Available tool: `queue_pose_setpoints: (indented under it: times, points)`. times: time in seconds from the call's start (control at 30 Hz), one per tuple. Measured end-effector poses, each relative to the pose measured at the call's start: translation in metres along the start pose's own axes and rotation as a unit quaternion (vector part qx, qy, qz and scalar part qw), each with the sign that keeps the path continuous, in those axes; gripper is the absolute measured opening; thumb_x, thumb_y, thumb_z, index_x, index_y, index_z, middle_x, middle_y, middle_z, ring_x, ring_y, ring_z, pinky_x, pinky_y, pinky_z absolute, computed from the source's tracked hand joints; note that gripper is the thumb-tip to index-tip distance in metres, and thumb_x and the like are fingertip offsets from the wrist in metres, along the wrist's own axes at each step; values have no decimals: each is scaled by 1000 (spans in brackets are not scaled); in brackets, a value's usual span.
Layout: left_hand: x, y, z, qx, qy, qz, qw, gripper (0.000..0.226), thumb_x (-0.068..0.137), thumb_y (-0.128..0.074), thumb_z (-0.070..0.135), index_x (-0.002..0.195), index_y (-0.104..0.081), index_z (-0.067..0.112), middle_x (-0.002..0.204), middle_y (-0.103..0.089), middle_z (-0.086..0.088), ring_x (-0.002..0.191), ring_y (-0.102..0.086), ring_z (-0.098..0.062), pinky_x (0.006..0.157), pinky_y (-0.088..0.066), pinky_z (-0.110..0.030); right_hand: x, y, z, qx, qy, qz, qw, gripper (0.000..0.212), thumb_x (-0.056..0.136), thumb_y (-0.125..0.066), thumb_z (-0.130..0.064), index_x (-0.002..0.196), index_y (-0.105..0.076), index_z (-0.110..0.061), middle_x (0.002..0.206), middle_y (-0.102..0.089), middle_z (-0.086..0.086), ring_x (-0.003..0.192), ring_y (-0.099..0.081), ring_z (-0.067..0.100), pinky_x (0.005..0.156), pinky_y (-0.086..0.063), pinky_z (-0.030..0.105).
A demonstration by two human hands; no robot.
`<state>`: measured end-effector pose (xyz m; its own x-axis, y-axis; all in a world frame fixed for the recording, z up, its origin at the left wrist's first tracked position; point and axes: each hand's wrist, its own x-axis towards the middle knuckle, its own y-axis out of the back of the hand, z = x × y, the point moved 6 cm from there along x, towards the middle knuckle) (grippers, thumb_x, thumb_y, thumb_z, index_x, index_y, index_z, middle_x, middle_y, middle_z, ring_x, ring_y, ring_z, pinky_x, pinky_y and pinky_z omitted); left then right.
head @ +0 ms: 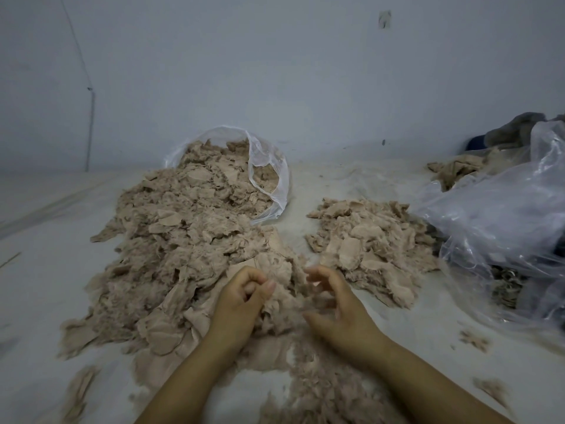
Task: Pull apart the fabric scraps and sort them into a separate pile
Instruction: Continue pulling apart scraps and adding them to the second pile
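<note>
A large heap of beige fabric scraps (183, 255) spreads over the white floor from a tipped clear plastic bag (266, 166). A smaller, separate pile of the same scraps (367, 243) lies to the right. My left hand (241, 304) hovers over the near edge of the big heap with thumb and curled fingers pinched together, seemingly on thin fibres. My right hand (333, 307) is beside it, blurred, fingers loosely curled, and I cannot tell whether it holds anything.
A crumpled clear plastic sheet (501, 228) covers things at the right, with dark and beige cloth (477, 154) behind it. Small loose scraps (474, 341) dot the floor near me. A blue-grey wall (275, 71) closes the back.
</note>
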<state>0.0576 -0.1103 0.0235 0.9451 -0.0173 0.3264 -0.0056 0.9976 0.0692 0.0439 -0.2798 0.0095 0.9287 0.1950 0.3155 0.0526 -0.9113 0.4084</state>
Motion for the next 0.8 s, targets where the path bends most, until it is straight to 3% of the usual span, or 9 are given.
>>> queue_pose_setpoints:
  times: [0.1, 0.2, 0.3, 0.4, 0.5, 0.57, 0.6, 0.7, 0.8]
  points:
    - [-3, -11, -5, -46, 22, -27, 998, 14, 88, -59, 7, 77, -51, 9, 49, -38, 0, 40, -29, -5, 39, -27, -15, -2, -16, -12, -85, 113, -30, 989, 77, 75, -77, -21, 131, -33, -50, 128, -33, -24, 116, -36, -10, 95, -34, 6]
    - [-6, -14, -10, -62, 43, -50, 996, 11, 89, -58, 9, 79, -52, 8, 51, -45, -2, 37, -37, -8, 37, -33, -17, -2, -17, -17, -105, 161, 20, 981, 62, 80, -66, -4, 119, -47, -48, 116, -51, -29, 108, -47, -13, 89, -36, 5]
    - [-6, -14, -11, -36, 45, -62, 996, 13, 90, -57, 14, 79, -52, 9, 51, -45, 0, 35, -39, -7, 37, -33, -17, -1, -2, -9, -27, 104, 93, 990, 33, 86, -67, -8, 90, -66, -41, 93, -68, -23, 80, -63, -1, 72, -52, 21]
    - [-9, -19, -9, -7, 26, -110, 994, 17, 86, -63, 31, 85, -57, 15, 61, -52, 7, 50, -49, -3, 48, -41, -15, 0, -4, 3, 147, -14, 67, 987, 7, 84, -70, -21, 77, -71, -21, 66, -67, -1, 55, -60, 12, 57, -51, 32]
    - [-15, -26, -11, 54, 23, -181, 982, 31, 74, -68, 43, 102, -60, 31, 89, -57, -3, 78, -53, -10, 72, -47, -28, 1, -10, 12, 320, -112, 37, 940, 32, 85, -63, -31, 81, -71, 0, 76, -69, 19, 66, -62, 30, 66, -52, 37]
    - [-13, -22, -11, 77, 13, -144, 986, 17, 81, -67, 28, 98, -63, 31, 81, -59, -5, 70, -52, -15, 66, -45, -30, 1, -10, 14, 348, -144, 31, 926, 50, 85, -60, -36, 82, -64, 14, 76, -63, 29, 65, -57, 36, 65, -47, 38]
    - [-11, -20, -10, 74, 7, -117, 990, 10, 88, -64, 19, 92, -66, 28, 69, -60, 1, 60, -52, -12, 59, -43, -27, 0, -11, 15, 345, -155, 23, 926, 54, 83, -59, -40, 75, -61, 14, 66, -59, 26, 57, -52, 32, 57, -43, 33]
    - [-10, -18, -10, 73, 15, -97, 992, 23, 92, -55, 12, 73, -65, 20, 48, -52, 7, 40, -43, -4, 44, -34, -17, 0, -11, 17, 313, -163, 19, 935, 45, 81, -59, -44, 56, -58, -7, 46, -49, 10, 38, -41, 17, 42, -33, 23]
    - [-10, -16, -11, 82, 23, -78, 993, 34, 93, -53, 17, 59, -55, 14, 48, -43, 4, 41, -37, -8, 42, -29, -20, 0, -8, 18, 300, -178, 46, 936, 39, 80, -58, -45, 67, -59, -9, 50, -53, 7, 39, -46, 15, 41, -36, 24]
